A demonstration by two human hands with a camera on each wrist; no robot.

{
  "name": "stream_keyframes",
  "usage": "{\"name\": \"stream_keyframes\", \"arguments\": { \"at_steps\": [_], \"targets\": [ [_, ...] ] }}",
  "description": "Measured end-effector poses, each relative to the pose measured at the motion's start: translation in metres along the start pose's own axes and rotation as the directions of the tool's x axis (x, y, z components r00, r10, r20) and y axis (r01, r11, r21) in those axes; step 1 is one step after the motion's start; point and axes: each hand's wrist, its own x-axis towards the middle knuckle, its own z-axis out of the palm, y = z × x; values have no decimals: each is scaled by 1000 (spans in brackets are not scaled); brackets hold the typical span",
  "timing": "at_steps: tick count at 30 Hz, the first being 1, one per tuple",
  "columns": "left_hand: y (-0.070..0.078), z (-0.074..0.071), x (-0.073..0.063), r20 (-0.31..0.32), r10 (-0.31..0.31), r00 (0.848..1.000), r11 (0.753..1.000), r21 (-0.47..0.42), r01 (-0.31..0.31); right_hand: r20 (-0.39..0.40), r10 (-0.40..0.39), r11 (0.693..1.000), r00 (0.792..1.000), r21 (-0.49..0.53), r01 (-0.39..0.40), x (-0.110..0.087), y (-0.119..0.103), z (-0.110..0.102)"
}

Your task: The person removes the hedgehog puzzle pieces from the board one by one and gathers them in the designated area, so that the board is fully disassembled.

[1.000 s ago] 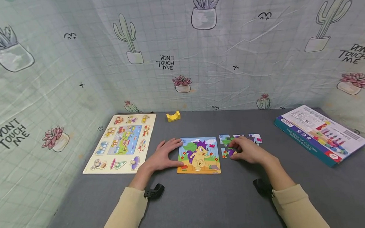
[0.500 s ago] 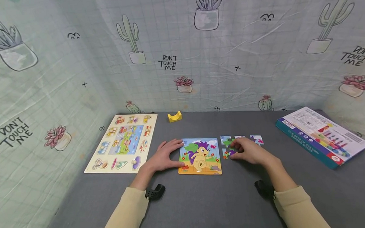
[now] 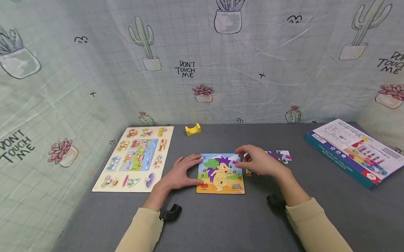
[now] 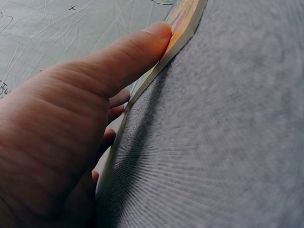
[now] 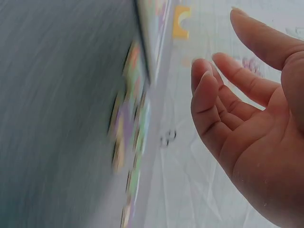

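A square hedgehog puzzle board (image 3: 220, 177) lies flat on the grey table. My left hand (image 3: 180, 174) rests at its left side, fingers stretched along the far-left edge. In the left wrist view, the thumb (image 4: 137, 52) presses on the board's orange border. Over the board's upper right corner hovers my right hand (image 3: 260, 161), fingers loosely bent. The right wrist view shows a gap between its thumb and fingertips, with nothing held there. Loose jigsaw pieces (image 3: 284, 155) lie just right of the board, partly hidden beneath the right hand; they appear blurred in the right wrist view.
A cream peg puzzle board (image 3: 100, 187) with vehicle pictures lies at the left. Behind the hedgehog board stands a yellow curved block (image 3: 193, 130). A flat teal-sided box (image 3: 353, 150) is at the far right. Printed cloth (image 3: 233, 73) hangs around the table.
My right hand has left the loose pieces and moved left, up to the board's upper right corner. My left hand stays at the board's left side.
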Motion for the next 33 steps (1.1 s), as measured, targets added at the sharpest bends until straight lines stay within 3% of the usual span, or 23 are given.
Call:
{"name": "stream_keyframes", "arguments": {
  "at_steps": [7,12,23,33],
  "targets": [
    [0,-3,-1,6,-4,1000,1000,-2,4,65,35,999,997,32,-37,26,-18,20],
    [0,-3,-1,4,-2,1000,1000,-4,2,93,49,999,994,15,-51,34,-18,29],
    [3,1,1,1,0,1000,1000,-10,0,122,21,1000,992,-1,-21,39,-11,41],
    [3,-2,0,12,6,1000,1000,-14,-6,98,19,999,995,-46,-15,39,-12,48]
  ]
}}
